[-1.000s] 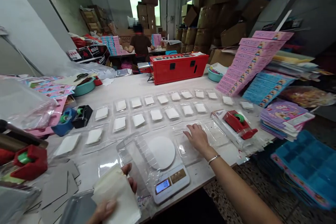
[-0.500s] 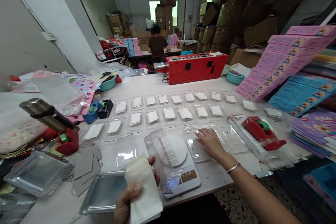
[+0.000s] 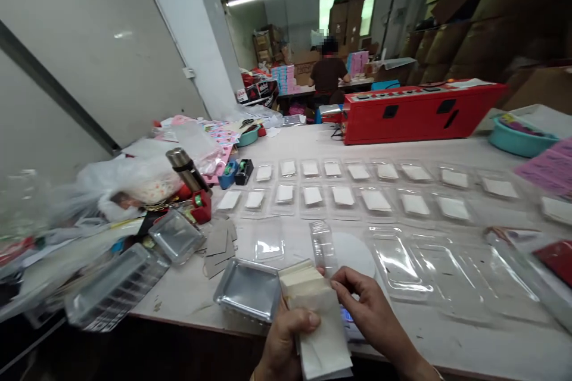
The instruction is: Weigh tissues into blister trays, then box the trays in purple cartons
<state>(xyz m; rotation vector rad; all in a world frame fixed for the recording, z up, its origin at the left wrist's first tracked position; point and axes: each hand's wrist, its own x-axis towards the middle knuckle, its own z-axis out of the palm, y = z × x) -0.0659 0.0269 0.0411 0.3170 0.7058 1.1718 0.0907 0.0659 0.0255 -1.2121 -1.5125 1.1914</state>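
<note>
A thick stack of off-white sheets (image 3: 319, 321) is gripped in my left hand (image 3: 288, 333), the thumb lying across its top. My right hand (image 3: 364, 303) has its thumb and index finger pinched at the stack's upper right edge; whether a sheet is between them is too small to tell. Behind the hands, a white scale (image 3: 353, 250) is partly hidden, with a clear plastic piece (image 3: 322, 241) on its left side. A clear tray stack (image 3: 250, 289) sits left of my left hand. Clear empty trays (image 3: 400, 262) lie to the right.
Two rows of clear trays with white sheets (image 3: 343, 195) cross the table. Behind them stands a red machine (image 3: 415, 113). Tape dispensers (image 3: 202, 207), a steel flask (image 3: 187, 169) and grey cards (image 3: 220, 244) are at left. A person (image 3: 328, 74) sits at a far table.
The view has turned left. My right hand has left the clear trays and come to the stack's edge. The clear piece on the scale appears shifted and more upright. My left hand still holds the stack.
</note>
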